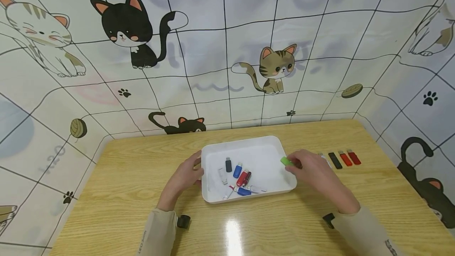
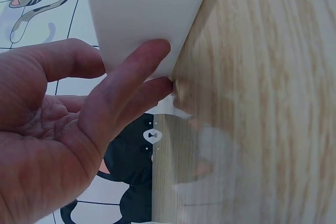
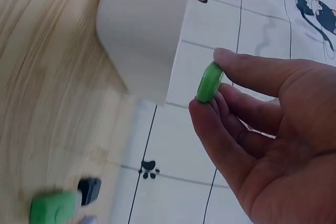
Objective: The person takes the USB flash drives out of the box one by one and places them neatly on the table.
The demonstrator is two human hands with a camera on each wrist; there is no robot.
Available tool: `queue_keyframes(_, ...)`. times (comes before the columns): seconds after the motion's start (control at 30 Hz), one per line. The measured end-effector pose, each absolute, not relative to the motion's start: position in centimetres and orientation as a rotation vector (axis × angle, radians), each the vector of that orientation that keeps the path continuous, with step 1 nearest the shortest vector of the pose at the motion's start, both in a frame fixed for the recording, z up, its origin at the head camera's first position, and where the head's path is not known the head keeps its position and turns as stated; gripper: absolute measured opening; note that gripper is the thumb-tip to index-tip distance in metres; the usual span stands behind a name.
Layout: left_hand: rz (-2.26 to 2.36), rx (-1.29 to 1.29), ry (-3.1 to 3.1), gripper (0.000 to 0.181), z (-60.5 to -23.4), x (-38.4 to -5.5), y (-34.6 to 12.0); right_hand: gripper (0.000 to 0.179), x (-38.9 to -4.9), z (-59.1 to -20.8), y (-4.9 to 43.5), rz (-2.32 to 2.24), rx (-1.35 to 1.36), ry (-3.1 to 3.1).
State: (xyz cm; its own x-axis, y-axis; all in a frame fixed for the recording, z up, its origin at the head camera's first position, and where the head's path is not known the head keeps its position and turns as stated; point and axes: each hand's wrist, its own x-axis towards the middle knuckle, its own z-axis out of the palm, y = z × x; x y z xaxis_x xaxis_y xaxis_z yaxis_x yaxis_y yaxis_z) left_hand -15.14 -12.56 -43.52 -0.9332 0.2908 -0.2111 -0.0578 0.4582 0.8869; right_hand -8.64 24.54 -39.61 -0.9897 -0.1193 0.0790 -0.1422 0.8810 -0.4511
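Observation:
In the head view, a white tray [image 1: 249, 142] holds several USB sticks: a black one [image 1: 228, 165], blue ones [image 1: 237, 170], red ones [image 1: 242, 177] and clear or white ones. The left hand [image 1: 185, 174] holds the tray's left end; its fingertips lie on the outer wall and at the rim in the left wrist view. Over the tray's right rim, the right hand [image 1: 308, 169] pinches a green USB stick [image 1: 285, 161] between thumb and finger. That stick shows edge-on in the right wrist view, apart from the tray wall [image 3: 147, 30].
Right of the tray, a row of USB sticks lies on the wooden table [image 1: 142, 169]: black [image 1: 335, 160], orange-red [image 1: 345, 158], dark red [image 1: 354, 157] and a pale one partly behind the hand. Another green stick [image 3: 52, 208] shows in the right wrist view. Cat-print sheeting [image 1: 213, 62] surrounds the table.

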Motion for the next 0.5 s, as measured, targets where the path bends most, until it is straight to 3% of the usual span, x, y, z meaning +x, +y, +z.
queue_keyframes(0.5, 1.464, 0.191, 2.383, 0.068, -43.5, -15.2, -12.5, 0.040, -6.6, -39.1, 30.7, 0.729, 0.044, -3.009)
